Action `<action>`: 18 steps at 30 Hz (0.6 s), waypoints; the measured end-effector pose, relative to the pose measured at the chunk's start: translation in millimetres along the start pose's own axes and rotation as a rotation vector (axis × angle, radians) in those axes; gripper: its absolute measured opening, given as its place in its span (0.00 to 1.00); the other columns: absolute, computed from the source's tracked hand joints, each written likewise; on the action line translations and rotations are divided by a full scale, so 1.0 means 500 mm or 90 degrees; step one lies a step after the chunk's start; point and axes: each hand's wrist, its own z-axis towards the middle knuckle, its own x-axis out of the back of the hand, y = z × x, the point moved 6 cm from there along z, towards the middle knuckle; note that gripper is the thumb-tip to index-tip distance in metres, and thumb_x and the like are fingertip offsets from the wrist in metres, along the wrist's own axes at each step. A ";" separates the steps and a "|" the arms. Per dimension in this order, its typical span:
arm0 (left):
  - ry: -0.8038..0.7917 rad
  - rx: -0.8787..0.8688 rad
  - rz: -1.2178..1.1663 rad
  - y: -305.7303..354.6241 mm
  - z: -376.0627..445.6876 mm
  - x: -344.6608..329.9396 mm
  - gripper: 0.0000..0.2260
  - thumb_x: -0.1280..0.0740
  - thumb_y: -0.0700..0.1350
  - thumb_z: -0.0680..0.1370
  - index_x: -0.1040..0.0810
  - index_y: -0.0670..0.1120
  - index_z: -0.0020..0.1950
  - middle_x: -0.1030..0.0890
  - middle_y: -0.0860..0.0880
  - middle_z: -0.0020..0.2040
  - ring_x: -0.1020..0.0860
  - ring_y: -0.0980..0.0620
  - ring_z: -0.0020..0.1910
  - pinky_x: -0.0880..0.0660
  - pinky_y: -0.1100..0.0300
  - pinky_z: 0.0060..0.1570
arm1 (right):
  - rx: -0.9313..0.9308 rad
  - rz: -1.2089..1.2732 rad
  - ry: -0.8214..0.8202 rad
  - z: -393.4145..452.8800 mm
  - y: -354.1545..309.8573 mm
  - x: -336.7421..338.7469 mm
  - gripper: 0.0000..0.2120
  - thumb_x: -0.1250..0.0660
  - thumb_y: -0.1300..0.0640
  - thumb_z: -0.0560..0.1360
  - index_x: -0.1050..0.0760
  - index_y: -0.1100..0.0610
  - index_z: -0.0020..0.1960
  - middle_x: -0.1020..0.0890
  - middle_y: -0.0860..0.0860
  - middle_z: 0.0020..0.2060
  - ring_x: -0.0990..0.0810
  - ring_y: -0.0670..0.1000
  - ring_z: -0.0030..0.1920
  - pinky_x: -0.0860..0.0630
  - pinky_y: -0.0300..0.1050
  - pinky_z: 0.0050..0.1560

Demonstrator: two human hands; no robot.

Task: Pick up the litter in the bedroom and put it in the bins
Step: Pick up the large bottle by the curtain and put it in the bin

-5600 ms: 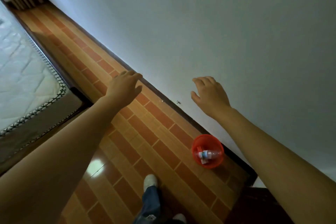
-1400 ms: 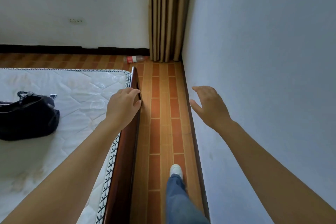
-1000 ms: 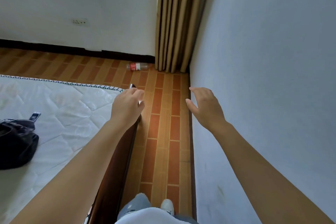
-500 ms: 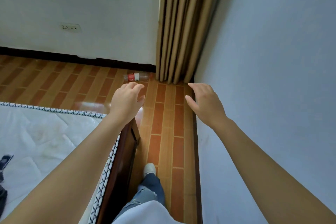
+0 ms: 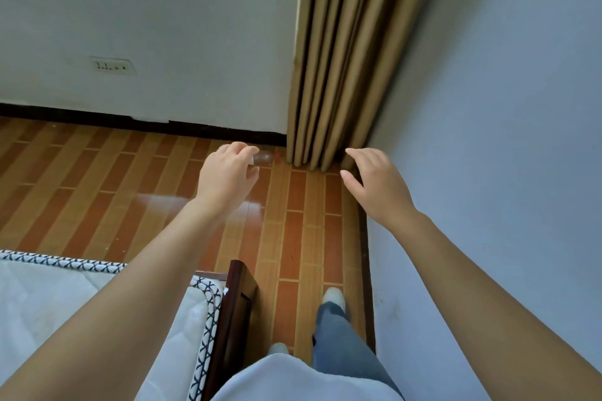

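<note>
Litter here is one plastic bottle [image 5: 264, 158] lying on the brick-patterned floor [image 5: 97, 179] by the curtain [image 5: 342, 58], partly hidden behind the left hand [image 5: 226, 177]. Both left and right hand [image 5: 374, 184] hang loosely curled, holding nothing. Mattress [image 5: 49, 303] sits lower left.
</note>
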 end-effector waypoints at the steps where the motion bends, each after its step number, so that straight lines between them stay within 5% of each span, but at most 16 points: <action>1: -0.002 0.008 0.002 -0.010 0.019 -0.005 0.16 0.35 0.43 0.76 0.26 0.42 0.63 0.22 0.43 0.60 0.25 0.43 0.59 0.27 0.52 0.55 | 0.006 0.000 -0.003 0.028 0.004 -0.003 0.21 0.41 0.53 0.78 0.34 0.59 0.68 0.26 0.54 0.65 0.33 0.53 0.68 0.35 0.49 0.67; 18: 0.032 0.208 0.025 -0.112 0.403 -0.087 0.16 0.36 0.43 0.77 0.27 0.42 0.65 0.23 0.42 0.61 0.25 0.42 0.60 0.27 0.50 0.53 | 0.179 0.019 -0.102 0.558 0.093 -0.075 0.21 0.42 0.52 0.78 0.34 0.60 0.68 0.26 0.55 0.64 0.33 0.54 0.68 0.35 0.50 0.68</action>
